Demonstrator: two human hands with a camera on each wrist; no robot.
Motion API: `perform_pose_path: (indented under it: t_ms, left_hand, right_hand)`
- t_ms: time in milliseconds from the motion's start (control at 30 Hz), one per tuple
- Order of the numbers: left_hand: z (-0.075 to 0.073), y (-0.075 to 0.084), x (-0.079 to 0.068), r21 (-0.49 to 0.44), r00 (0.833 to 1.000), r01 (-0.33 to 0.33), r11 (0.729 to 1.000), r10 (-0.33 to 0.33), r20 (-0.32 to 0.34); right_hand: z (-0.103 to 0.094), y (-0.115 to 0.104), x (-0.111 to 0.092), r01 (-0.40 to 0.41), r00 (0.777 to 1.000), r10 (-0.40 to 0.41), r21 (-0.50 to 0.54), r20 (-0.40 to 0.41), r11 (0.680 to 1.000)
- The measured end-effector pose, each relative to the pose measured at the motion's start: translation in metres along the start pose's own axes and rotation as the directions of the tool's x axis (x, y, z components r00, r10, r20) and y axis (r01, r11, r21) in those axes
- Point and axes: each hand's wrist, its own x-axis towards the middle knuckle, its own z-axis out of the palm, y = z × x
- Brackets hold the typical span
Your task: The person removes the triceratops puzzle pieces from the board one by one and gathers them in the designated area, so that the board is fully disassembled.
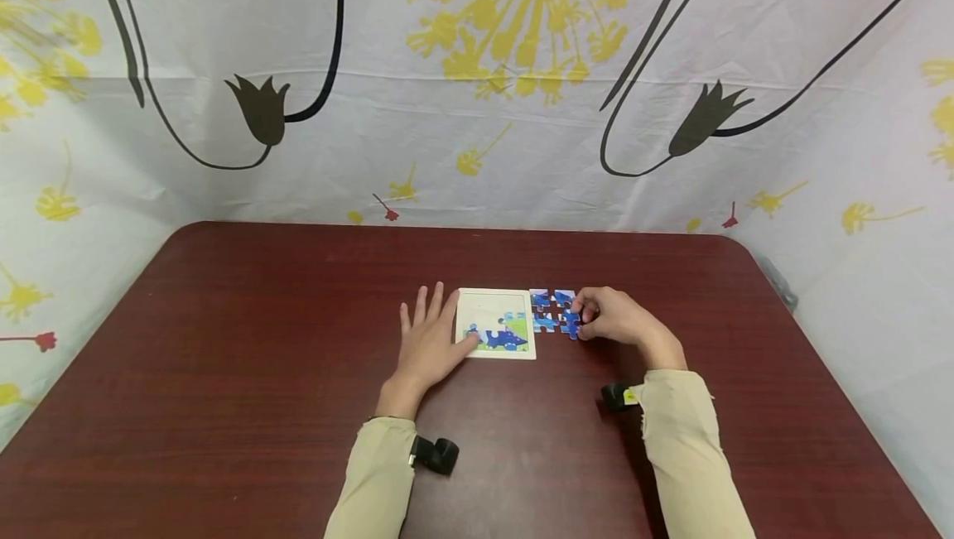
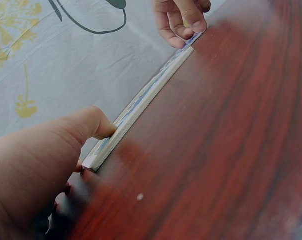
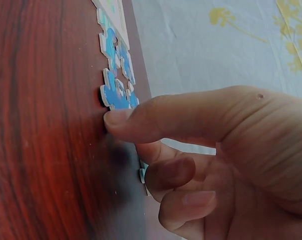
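Note:
A square puzzle board (image 1: 495, 300) with a pale frame lies flat on the table, a blue and green picture filling part of its lower half. My left hand (image 1: 426, 347) rests at its left side, fingers spread, the thumb lying over the frame, as the left wrist view also shows. Several loose blue jigsaw pieces (image 1: 541, 299) lie along the board's right edge. My right hand (image 1: 622, 325) pinches the nearest right-hand jigsaw piece (image 1: 570, 324) between thumb and forefinger, its other fingers curled. In the right wrist view the thumb (image 3: 121, 122) covers part of that piece.
The dark red wooden table (image 1: 261, 357) has rounded far corners. A white cloth (image 1: 522, 158) with yellow and grey flower prints hangs behind and on both sides. Black wrist cameras (image 1: 438, 454) are strapped over both beige sleeves (image 1: 693, 448).

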Motion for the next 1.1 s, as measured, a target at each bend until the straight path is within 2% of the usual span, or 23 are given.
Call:
perform_pose_path:
  t_ms: [367, 533, 733, 900, 1100]
  left_hand:
    - [0.001, 0.0, 0.0, -0.008, 1.0, -0.005, 1.0, 0.005, 0.002]
    - [0.001, 0.0, 0.001, -0.004, 1.0, 0.001, 1.0, -0.001, 0.006]
    - [0.001, -0.001, 0.001, 0.0, 1.0, 0.002, 1.0, -0.002, 0.007]
    - [0.0, 0.0, 0.001, 0.006, 1.0, 0.003, 1.0, -0.003, 0.011]
    - [0.0, 0.001, 0.001, 0.013, 1.0, -0.002, 1.0, 0.001, 0.013]
  right_hand:
    - [0.002, -0.002, -0.001, -0.048, 0.999, 0.048, 0.01, -0.007, 0.999]
    - [0.0, -0.007, -0.003, -0.028, 1.0, 0.029, 0.018, -0.012, 0.999]
    - [0.003, -0.024, -0.002, 0.078, 0.997, -0.077, 0.005, -0.029, 0.997]
    - [0.016, -0.041, 0.004, 0.162, 0.987, -0.162, -0.034, 0.01, 0.986]
    - [0.036, -0.052, 0.012, 0.19, 0.982, -0.19, -0.134, 0.014, 0.973]
